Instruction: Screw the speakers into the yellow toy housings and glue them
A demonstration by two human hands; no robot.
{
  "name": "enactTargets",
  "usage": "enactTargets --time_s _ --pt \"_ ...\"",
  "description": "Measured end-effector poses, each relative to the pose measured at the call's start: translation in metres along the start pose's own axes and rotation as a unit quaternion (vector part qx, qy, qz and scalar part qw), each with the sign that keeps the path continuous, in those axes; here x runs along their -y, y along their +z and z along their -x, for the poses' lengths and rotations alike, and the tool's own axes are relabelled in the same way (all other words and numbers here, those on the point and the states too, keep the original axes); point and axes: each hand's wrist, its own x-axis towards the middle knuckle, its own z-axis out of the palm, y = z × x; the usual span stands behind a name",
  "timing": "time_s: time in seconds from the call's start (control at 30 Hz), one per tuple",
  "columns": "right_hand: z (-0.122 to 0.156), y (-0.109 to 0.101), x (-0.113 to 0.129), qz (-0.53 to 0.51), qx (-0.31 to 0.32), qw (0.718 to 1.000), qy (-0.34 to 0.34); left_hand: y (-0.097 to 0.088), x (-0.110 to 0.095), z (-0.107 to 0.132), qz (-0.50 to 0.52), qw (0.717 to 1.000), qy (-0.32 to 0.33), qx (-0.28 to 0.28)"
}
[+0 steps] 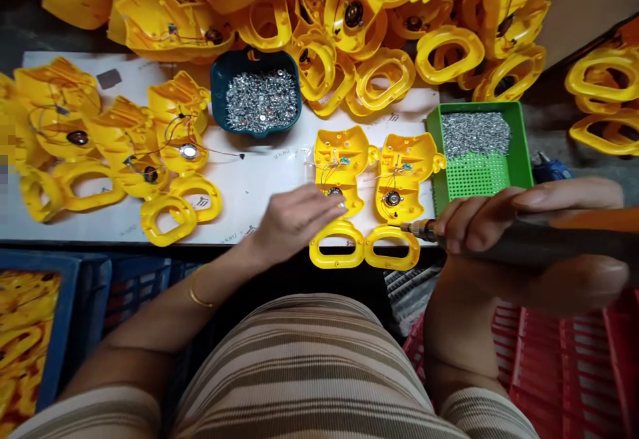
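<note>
Two yellow plastic toy shells lie side by side at the table's front edge, their handles hanging over it: the left shell and the right shell, each with wires and a small round speaker inside. My left hand rests on the lower part of the left shell, fingertips at its speaker. My right hand grips an electric screwdriver lying sideways, its metal tip just below the right shell's body.
A green tray of small screws stands right of the shells. A dark teal dish holds shiny round parts. More wired yellow shells lie at left; a big heap fills the back. Blue crates and red crates stand below.
</note>
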Motion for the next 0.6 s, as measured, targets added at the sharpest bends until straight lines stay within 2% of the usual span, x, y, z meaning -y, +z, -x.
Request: enactTargets --time_s 0.1,0.23,0.47,0.53,0.6 --pt "-0.005 0.022 0.015 0.015 0.038 0.996 0.078 0.022 -0.023 0.014 0.029 0.999 0.015 -0.023" --pt "-0.003 0.038 0.022 0.004 0.009 0.995 0.096 0.024 -0.028 0.013 0.050 0.998 0.024 -0.031" --pt "0.001 0.021 0.007 -0.001 0.043 0.990 0.132 0.024 -0.028 0.015 0.063 0.997 0.000 -0.033" --pt "0.002 0.016 0.003 0.032 0.024 0.987 0.154 0.024 -0.029 0.014 0.063 0.997 0.004 -0.033" --pt "0.004 0.013 0.001 0.094 -0.033 0.978 0.182 0.024 -0.029 0.014 0.060 0.998 0.005 -0.033"
